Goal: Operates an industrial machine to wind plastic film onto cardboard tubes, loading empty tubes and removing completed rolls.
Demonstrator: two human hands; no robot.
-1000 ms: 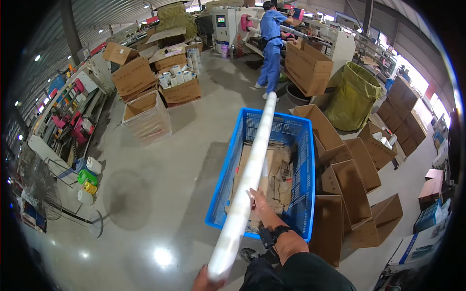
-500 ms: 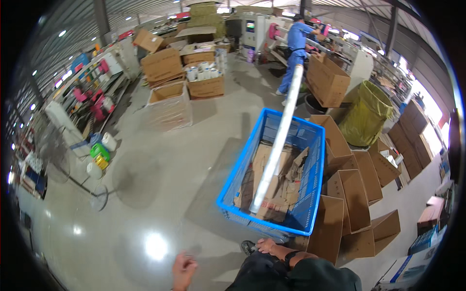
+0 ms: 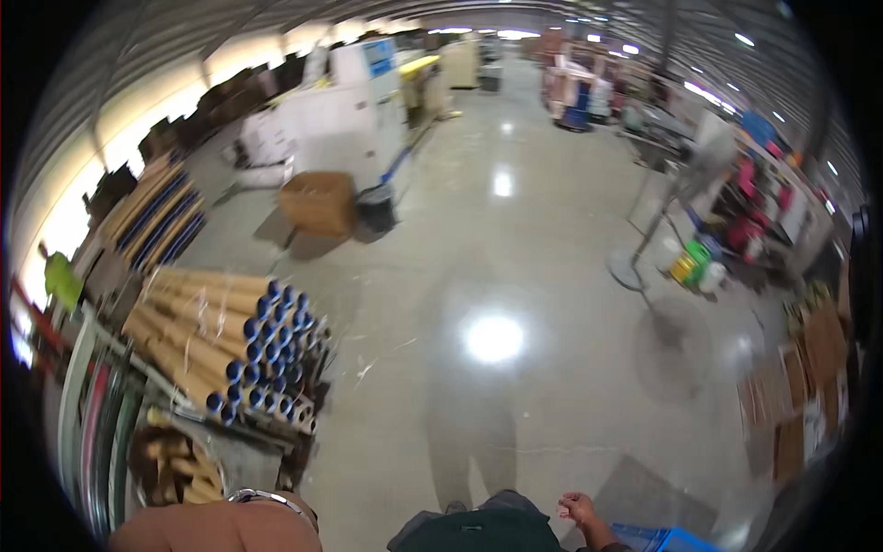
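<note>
At the lower left edge my left forearm (image 3: pixel 207 529) comes close to the camera, with a silver band (image 3: pixel 267 499) round the wrist. The fingers of my left hand do not show. My right hand (image 3: pixel 577 506) hangs beside my dark green clothing (image 3: pixel 478 532), its fingers loosely bent and a little apart, and I see nothing in it. Just right of it, cut off by the lower edge, is the rim of a blue plastic crate (image 3: pixel 676 539); the two look apart.
Long cardboard tubes with blue ends (image 3: pixel 221 336) are stacked at left, near a rack (image 3: pixel 87 423). Farther off stand a brown carton (image 3: pixel 318 202), a dark bin (image 3: pixel 375 210) and a white machine (image 3: pixel 322 129). At right are a floor fan (image 3: pixel 628 271), jugs (image 3: pixel 694 262) and cartons (image 3: pixel 800 368).
My view has swung far to the left. The blue crate slid from the middle to the lower right edge, and the tube stack came into view. My right hand left my leg.
</note>
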